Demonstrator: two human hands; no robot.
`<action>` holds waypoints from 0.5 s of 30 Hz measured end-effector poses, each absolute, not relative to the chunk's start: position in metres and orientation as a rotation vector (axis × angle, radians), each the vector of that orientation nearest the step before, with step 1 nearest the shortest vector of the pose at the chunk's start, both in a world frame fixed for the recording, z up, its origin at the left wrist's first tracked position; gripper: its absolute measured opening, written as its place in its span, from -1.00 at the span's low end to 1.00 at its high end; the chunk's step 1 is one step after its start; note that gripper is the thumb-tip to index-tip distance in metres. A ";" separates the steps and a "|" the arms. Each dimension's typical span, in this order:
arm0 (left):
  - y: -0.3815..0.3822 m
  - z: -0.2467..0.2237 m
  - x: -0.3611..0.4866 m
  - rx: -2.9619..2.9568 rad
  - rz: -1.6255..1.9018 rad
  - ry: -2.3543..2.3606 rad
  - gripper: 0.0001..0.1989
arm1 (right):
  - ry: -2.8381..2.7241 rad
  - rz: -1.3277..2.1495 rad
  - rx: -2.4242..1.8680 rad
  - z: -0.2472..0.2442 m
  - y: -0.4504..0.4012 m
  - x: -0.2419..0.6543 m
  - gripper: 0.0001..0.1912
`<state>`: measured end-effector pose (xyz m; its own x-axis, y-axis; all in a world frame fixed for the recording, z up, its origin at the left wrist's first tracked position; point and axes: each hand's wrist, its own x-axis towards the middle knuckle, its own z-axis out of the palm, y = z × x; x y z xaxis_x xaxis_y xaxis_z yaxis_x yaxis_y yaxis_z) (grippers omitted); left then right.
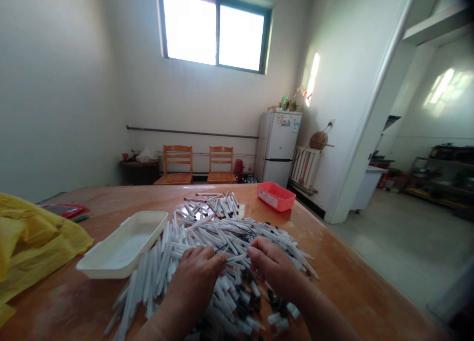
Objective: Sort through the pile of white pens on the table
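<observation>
Fingers of both hands: curled downward among the pens, tips almost meeting at lower centre of the frame. Whether either hand grips a pen cannot be told.

Left hand: resting on the pile, lower centre.
Right hand: just beside the left, lower centre, also on the pile.

White pens: loose, crossed at all angles, some with black ends, in a wide pile under and around both hands. A smaller heap lies just beyond, touching the pile.

White tray: left of the pile, touching it, tilted up at one end on the pens' edge.
Red tray: far side of the table, right of centre.
Yellow bag: left edge of the frame.
Orange table: under all of these.
Refrigerator: against the far wall, upper right of centre.
Two wooden chairs: against the far wall, left of the refrigerator.
</observation>
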<state>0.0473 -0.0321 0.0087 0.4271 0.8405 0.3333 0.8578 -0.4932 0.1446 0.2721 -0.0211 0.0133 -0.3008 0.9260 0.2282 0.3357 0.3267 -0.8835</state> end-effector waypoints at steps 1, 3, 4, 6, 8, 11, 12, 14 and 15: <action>-0.032 0.009 0.048 -2.609 -0.565 -1.556 -0.77 | -1.809 0.964 -1.134 0.014 -0.021 0.272 -0.63; -0.031 0.009 0.048 -2.600 -0.558 -1.554 -0.77 | -1.827 0.966 -1.143 0.014 -0.020 0.271 -0.54; -0.031 0.009 0.048 -2.597 -0.559 -1.551 -0.78 | -1.831 0.970 -1.141 0.014 -0.020 0.271 -0.53; -0.032 0.009 0.048 -2.584 -0.612 -1.540 -0.77 | -1.795 1.024 -1.139 0.013 -0.020 0.270 -0.55; -0.033 0.009 0.047 -2.522 -0.785 -1.537 -0.73 | -1.709 1.089 -1.146 0.011 -0.020 0.270 -0.57; -0.034 0.010 0.045 -2.304 -1.221 -1.618 -0.72 | -1.509 1.155 -1.132 0.008 -0.018 0.270 -0.56; -0.035 0.011 0.046 -2.255 -1.367 -1.683 -0.76 | -1.433 1.184 -1.107 0.007 -0.018 0.269 -0.56; -0.036 0.012 0.050 -2.324 -1.646 -1.878 -0.74 | -1.289 1.280 -1.034 0.006 -0.018 0.266 -0.57; -0.036 0.013 0.053 -2.426 -1.801 -1.993 -0.71 | -1.241 1.337 -0.995 0.005 -0.018 0.264 -0.57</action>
<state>0.0534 -0.0361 0.0126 -0.0397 0.9258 0.3759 0.4676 -0.3153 0.8258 0.2637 -0.0185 0.0051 -0.1453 0.9873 0.0643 -0.1374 0.0442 -0.9895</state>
